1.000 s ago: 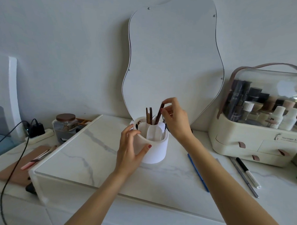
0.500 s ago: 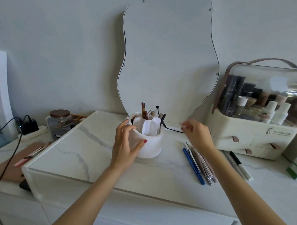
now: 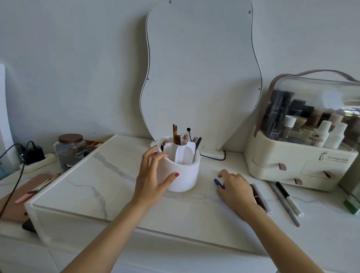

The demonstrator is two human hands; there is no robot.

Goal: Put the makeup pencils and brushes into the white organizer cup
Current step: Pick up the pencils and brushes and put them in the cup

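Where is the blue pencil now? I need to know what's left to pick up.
In the head view, the blue pencil lies on the marble top right of the white organizer cup, mostly hidden under the right hand.

Both forearms are bare, with no sleeves showing. The left hand has red-painted nails; the right hand wears a thin gold ring.

Soft dim daylight, wide-angle edge distortion
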